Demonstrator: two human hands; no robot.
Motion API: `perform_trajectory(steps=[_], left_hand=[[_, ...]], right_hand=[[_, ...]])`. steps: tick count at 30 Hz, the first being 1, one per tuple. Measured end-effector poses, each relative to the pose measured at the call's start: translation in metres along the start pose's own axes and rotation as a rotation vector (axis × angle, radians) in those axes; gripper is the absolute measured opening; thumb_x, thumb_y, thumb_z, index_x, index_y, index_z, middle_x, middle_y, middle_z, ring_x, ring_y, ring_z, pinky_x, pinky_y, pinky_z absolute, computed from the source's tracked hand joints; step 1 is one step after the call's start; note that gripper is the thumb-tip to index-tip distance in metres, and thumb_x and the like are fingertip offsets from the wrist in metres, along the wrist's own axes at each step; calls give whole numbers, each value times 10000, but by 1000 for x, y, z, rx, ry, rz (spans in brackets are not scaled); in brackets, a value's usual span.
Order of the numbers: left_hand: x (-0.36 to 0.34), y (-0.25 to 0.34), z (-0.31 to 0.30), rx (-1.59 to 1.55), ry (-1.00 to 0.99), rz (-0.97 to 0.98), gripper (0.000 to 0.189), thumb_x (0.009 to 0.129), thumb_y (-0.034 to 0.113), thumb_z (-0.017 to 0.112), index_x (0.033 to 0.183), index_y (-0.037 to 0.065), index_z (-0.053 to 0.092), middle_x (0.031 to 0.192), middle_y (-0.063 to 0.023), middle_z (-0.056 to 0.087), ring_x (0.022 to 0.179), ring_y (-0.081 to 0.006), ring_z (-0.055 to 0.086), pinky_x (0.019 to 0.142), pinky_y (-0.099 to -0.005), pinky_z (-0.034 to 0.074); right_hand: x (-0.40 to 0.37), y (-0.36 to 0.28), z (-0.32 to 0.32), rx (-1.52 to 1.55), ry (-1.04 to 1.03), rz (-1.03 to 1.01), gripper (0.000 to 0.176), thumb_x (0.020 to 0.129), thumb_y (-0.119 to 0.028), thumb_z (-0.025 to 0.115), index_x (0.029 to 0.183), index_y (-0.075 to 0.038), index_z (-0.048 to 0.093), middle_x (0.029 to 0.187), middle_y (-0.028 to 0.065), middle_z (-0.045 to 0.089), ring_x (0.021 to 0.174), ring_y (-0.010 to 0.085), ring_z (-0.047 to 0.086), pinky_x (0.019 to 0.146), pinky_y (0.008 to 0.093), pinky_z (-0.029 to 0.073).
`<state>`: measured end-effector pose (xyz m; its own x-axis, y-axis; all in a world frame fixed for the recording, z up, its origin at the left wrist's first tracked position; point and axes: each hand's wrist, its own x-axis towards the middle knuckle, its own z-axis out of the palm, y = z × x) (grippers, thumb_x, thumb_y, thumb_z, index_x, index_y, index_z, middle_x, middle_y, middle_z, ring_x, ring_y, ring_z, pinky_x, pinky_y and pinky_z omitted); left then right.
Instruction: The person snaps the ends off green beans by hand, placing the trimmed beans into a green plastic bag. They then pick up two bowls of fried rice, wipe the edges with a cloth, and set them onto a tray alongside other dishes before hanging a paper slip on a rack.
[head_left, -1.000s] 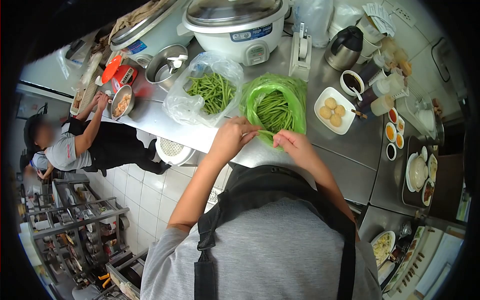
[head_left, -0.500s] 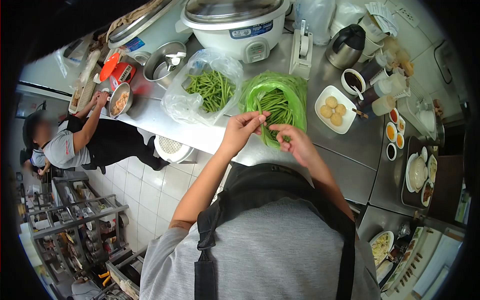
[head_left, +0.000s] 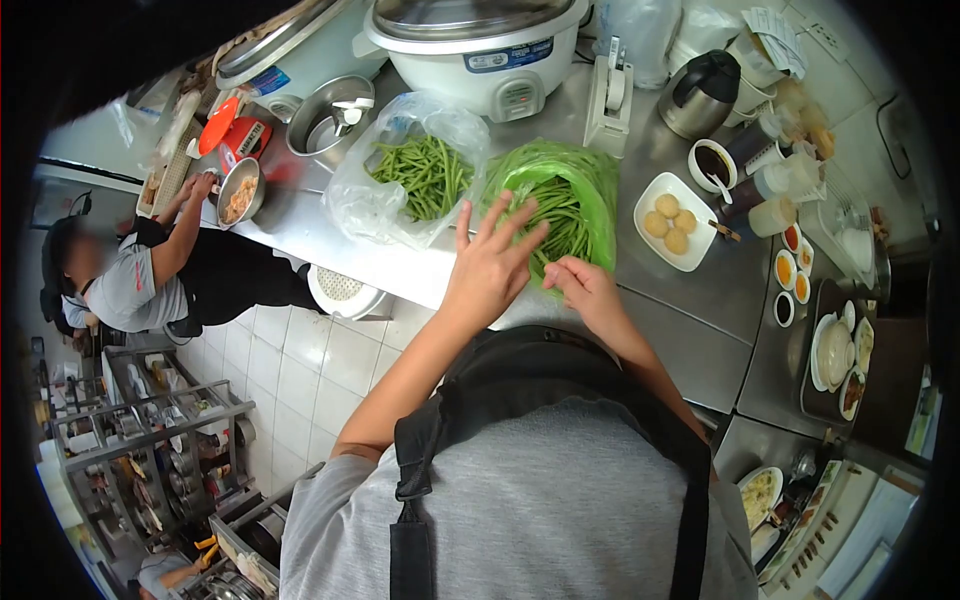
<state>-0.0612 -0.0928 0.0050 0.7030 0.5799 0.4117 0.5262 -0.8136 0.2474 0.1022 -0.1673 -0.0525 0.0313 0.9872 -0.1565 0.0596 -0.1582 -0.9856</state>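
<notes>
My left hand [head_left: 490, 262] is open, its fingers spread, above the front left edge of a green plastic bag [head_left: 600, 190]. Long green beans [head_left: 562, 222] fill that bag. Close by on the right, my right hand [head_left: 585, 290] is closed in a pinch at the bag's near edge; what its fingertips hold, if anything, is hidden. Left of the green bag lies a clear plastic bag [head_left: 350, 195] with shorter pieces of green bean [head_left: 422, 178] in it.
Behind the bags stand a rice cooker [head_left: 480, 60], a metal pot [head_left: 325, 125] and a tape dispenser [head_left: 608, 105]. On the right are a white dish [head_left: 662, 190] with several round balls and a steel jug [head_left: 700, 95]. A co-worker [head_left: 140, 280] holds a bowl [head_left: 242, 192] at the left.
My left hand has opened from a pinch on a green bean and spread its fingers, reaching slightly forward. My right hand's fingers have curled closed, a little lower.
</notes>
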Motion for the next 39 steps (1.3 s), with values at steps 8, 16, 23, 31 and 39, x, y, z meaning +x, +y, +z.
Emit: perform_trajectory(steps=[8,16,23,31,39], left_hand=[[-20,3,40,-669,-101,-354,278,819,32,607,1095,32,640,858,-116,684,763,-223,657,700,-312,508],[20,-86,-18,8,124,-402,190,815,121,622,980,40,669,842,-132,674,753,-299,631,682,-381,507],[45,-59,33,-106,-159,-311,150,787,217,659,869,102,710,808,-87,682,707,-265,652,654,-361,514],[37,-46,124,276,-255,-98,109,774,106,556,855,47,601,861,-107,584,866,-238,597,656,-330,525],[23,-40,95,48,-138,-128,159,717,130,660,840,71,579,808,-87,608,814,-269,579,718,-372,480]], right_hand=[[2,-1,-4,853,-69,68,213,972,-215,451,878,-43,533,690,-32,460,541,49,334,542,211,320],[7,26,-18,1150,97,317,156,909,-150,484,973,-18,539,744,-6,463,607,92,394,592,253,357],[13,33,-13,1007,23,342,324,917,-131,504,1207,9,545,758,-30,451,624,69,378,582,231,349],[3,27,-20,751,30,323,333,961,-179,449,1240,-21,540,696,-63,379,541,36,305,495,182,295],[14,30,-15,345,146,196,356,984,-232,404,1281,-72,518,639,-89,305,481,16,245,432,167,236]])
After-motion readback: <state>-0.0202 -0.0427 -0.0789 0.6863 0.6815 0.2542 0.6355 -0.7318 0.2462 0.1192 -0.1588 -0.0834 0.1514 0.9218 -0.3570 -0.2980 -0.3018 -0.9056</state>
